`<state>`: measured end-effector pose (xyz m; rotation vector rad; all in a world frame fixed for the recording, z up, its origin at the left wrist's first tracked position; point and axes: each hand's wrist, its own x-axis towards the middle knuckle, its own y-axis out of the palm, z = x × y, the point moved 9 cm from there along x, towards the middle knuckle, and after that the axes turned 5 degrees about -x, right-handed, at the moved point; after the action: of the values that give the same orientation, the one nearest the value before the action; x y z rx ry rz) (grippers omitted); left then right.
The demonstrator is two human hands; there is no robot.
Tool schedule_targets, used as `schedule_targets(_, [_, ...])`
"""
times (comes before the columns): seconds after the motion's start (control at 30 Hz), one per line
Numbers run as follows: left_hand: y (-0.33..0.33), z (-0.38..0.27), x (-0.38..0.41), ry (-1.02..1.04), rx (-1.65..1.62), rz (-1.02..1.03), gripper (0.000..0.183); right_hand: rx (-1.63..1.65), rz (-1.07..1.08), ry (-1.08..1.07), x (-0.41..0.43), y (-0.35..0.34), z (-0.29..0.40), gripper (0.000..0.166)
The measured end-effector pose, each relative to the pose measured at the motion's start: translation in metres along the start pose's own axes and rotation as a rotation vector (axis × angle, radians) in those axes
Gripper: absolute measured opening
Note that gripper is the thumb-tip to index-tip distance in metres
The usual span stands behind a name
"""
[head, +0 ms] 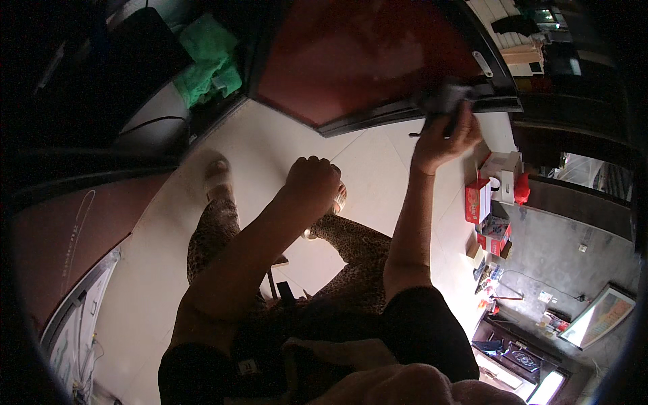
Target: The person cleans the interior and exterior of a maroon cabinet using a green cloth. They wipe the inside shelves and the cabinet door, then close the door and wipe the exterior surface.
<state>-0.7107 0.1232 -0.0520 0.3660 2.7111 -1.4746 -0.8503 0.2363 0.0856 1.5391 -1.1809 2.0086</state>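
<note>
My right hand (450, 132) is raised at the upper right, its fingers closed around a dark, blurred object (445, 98); what that object is, I cannot tell. It is near the free edge of a dark-framed door with a red-brown panel (354, 61) and a light handle plate (482, 64). My left hand (314, 179) hangs over the pale tiled floor with its fingers curled, the back of the hand towards me; nothing shows in it. Both feet are on the floor in light slippers.
Green cloth (210, 61) lies by dark furniture at the upper left. Red and white cardboard boxes (478, 200) stand along the grey wall at right, near a red bag (522, 189). A framed picture (598, 316) is at the lower right. Another red-brown panel (76, 243) stands at left.
</note>
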Motion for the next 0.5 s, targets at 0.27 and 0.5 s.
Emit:
schedule_targets(0.27, [-0.002,0.0,-0.001,-0.025,-0.027,0.035,0.032,0.161,-0.008,0.572,-0.104,0.055,-0.057,0.029])
schedule_targets(0.5, [0.009,0.006,-0.025,-0.004,0.016,0.114,0.024,0.14,0.276,0.976,-0.257,0.126,-0.084,0.021])
